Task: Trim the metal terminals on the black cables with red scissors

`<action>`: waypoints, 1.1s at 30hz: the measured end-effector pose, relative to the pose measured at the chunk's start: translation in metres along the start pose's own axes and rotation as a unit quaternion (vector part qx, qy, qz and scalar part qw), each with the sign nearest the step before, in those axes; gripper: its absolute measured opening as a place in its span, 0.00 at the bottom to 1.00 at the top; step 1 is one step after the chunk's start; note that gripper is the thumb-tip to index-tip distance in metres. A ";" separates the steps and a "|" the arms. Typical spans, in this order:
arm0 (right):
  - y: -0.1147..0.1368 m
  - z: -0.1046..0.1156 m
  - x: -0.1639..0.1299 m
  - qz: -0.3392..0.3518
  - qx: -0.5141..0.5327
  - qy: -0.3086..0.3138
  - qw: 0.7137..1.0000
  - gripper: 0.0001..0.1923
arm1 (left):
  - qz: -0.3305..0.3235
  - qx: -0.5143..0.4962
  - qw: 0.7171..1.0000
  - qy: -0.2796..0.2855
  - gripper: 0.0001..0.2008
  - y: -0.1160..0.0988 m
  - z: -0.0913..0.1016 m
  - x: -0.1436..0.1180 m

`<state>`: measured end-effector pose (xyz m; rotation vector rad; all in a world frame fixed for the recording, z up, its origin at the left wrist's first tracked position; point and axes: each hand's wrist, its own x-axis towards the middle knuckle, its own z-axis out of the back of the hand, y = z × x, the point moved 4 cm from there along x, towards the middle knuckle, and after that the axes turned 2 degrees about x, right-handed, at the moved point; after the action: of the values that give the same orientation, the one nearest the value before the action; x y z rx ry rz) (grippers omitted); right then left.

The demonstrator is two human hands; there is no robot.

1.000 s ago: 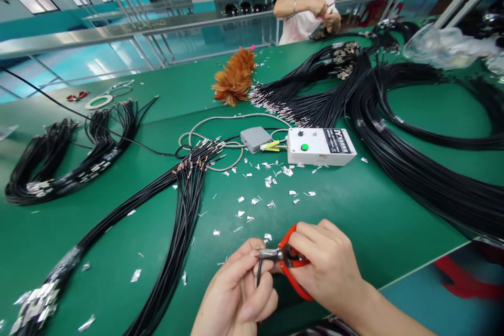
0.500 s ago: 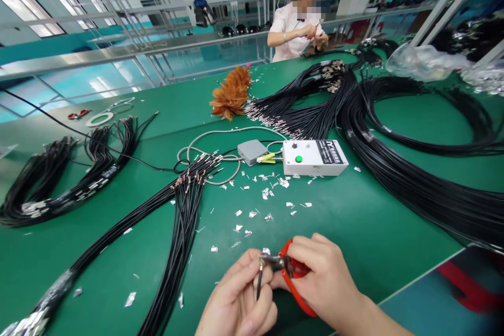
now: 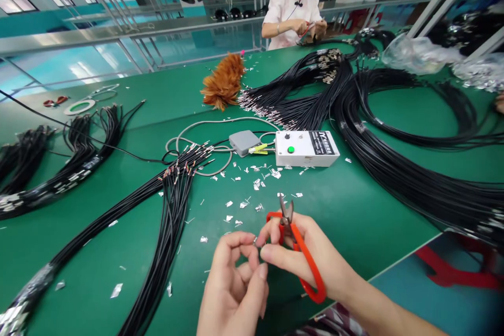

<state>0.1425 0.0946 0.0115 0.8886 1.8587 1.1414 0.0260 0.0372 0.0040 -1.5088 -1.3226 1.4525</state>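
Snips (image 3: pixel 293 244) now point upward, swung off the wire; right hand (image 3: pixel 311 260) grasps their red handle. Left hand (image 3: pixel 236 283) pinches something tiny, hard to make out.

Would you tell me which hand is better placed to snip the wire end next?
Right, probably: the right hand holds the red snips, while the left hand pinches the wire end beside them.

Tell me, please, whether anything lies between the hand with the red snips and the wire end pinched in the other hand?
Nothing visible does. The left hand pinches the wire end right beside the right hand, which holds the red snips with blades pointing away, up the table.
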 end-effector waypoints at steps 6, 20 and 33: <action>0.010 0.003 0.000 0.020 -0.049 0.022 0.998 0.11 | 0.030 0.032 0.998 0.053 0.12 0.007 0.002 0.000; -0.017 0.013 0.002 0.012 0.017 -0.046 0.999 0.14 | 0.095 0.099 0.990 0.045 0.17 0.001 0.006 0.000; 0.006 0.017 -0.022 0.293 -0.636 -0.113 0.705 0.18 | 0.099 0.099 0.990 0.007 0.15 -0.004 0.006 -0.003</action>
<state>0.1685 0.0850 0.0169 0.6605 0.2075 2.1141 0.0202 0.0341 0.0077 -1.5496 -1.0089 1.6404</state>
